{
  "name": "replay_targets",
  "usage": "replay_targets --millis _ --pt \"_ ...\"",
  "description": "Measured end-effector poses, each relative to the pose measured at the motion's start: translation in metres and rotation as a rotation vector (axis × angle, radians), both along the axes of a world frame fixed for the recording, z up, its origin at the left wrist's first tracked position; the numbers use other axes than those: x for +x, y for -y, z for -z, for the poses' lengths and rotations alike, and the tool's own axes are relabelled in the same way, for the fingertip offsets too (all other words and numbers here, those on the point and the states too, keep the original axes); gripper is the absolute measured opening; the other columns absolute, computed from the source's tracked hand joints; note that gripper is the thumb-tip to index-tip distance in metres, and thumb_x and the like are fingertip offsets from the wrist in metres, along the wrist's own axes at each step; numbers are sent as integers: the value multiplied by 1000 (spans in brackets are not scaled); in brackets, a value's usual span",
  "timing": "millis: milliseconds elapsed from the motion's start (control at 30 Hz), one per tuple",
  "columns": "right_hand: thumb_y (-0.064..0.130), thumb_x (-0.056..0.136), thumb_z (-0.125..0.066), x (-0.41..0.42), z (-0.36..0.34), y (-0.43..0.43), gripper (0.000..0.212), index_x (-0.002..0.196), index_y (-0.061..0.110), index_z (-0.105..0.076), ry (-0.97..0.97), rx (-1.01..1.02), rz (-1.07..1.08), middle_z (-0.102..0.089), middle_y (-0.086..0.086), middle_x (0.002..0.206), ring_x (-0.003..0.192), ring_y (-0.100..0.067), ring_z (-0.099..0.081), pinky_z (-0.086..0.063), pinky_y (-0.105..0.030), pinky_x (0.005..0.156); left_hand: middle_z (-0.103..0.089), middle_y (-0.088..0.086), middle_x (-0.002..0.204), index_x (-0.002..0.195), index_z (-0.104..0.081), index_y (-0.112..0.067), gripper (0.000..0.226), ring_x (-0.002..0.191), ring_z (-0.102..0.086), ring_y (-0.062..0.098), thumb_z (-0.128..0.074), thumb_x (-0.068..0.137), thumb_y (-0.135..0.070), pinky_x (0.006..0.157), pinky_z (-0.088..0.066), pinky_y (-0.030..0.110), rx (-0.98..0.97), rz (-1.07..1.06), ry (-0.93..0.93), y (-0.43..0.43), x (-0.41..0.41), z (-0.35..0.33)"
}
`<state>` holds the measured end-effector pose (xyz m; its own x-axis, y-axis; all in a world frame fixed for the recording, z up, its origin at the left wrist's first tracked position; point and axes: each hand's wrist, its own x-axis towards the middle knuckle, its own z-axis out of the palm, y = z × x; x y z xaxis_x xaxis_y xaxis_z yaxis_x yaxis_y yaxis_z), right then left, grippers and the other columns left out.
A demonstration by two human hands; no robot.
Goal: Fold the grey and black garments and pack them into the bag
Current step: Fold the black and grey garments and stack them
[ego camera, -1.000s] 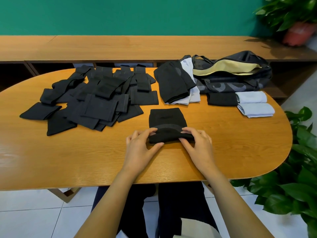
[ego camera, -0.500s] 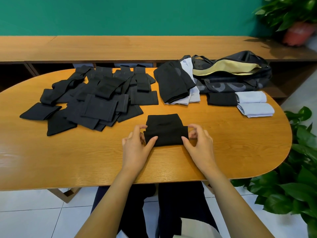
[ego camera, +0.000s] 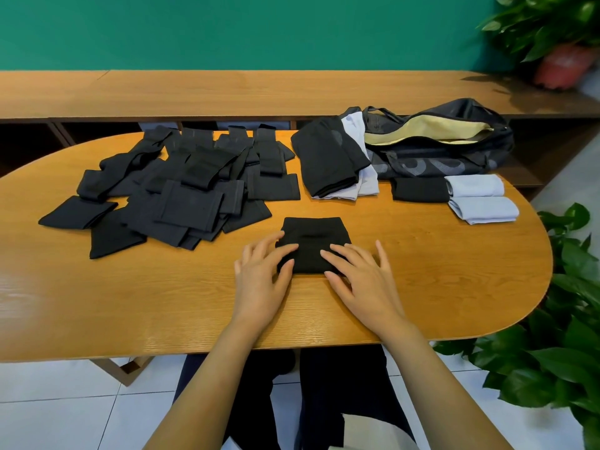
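Observation:
A small folded black garment (ego camera: 312, 237) lies on the wooden table (ego camera: 162, 303) in front of me. My left hand (ego camera: 261, 274) rests flat on its left edge with spread fingers. My right hand (ego camera: 358, 276) presses flat on its right side. A loose pile of black garments (ego camera: 181, 190) covers the table's left. A stack of folded black and pale grey garments (ego camera: 334, 160) sits at the back centre. The dark bag (ego camera: 441, 141) lies open at the back right, showing a beige lining. Before it lie a folded black piece (ego camera: 418, 189) and two folded pale grey pieces (ego camera: 480, 199).
A long wooden bench (ego camera: 259, 92) runs behind the table below a green wall. Leafy plants (ego camera: 558, 336) stand close to the table's right end, and a potted plant (ego camera: 561, 63) sits at the back right. My legs are under the near table edge.
The near half of the black garment has been folded over onto the far half. Both hands let go of its edge and now lie flat on top of it.

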<state>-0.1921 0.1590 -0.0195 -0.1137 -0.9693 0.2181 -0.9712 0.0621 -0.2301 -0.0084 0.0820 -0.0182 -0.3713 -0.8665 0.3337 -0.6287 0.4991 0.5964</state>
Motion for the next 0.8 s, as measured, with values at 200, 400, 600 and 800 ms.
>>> replay_targets --millis 200,400,600,800 --pt "65 90 -20 -2 -1 -1 61 141 40 -44 98 1 23 -44 19 145 138 -3 -31 -4 -50 120 -42 -22 142 135 -52 -37 56 129 -26 4 -70 82 -40 104 -16 29 71 68 124 0 -1 -1" --pt "55 90 -49 -3 -5 -4 51 138 37 -46 297 -54 2 -47 16 138 130 -1 -33 -20 -37 116 -45 -10 134 132 -41 -44 48 132 -31 18 -59 89 -34 101 -21 26 243 -50 83 5 -3 6" --pt "19 91 -63 -6 -1 -1 48 135 31 -49 388 -83 73 -49 13 134 123 -1 -33 -29 -29 106 -49 -11 121 123 -48 -38 29 123 -35 15 -50 95 -45 98 -22 25 246 -54 -13 3 -3 2" --pt "24 96 -57 -9 -2 -2 31 125 34 -54 539 -56 233 -47 9 115 113 -12 -39 -33 -29 89 -54 -16 111 116 -55 -35 29 114 -38 6 -63 88 -33 95 -19 26 135 2 -9 1 -1 -2"
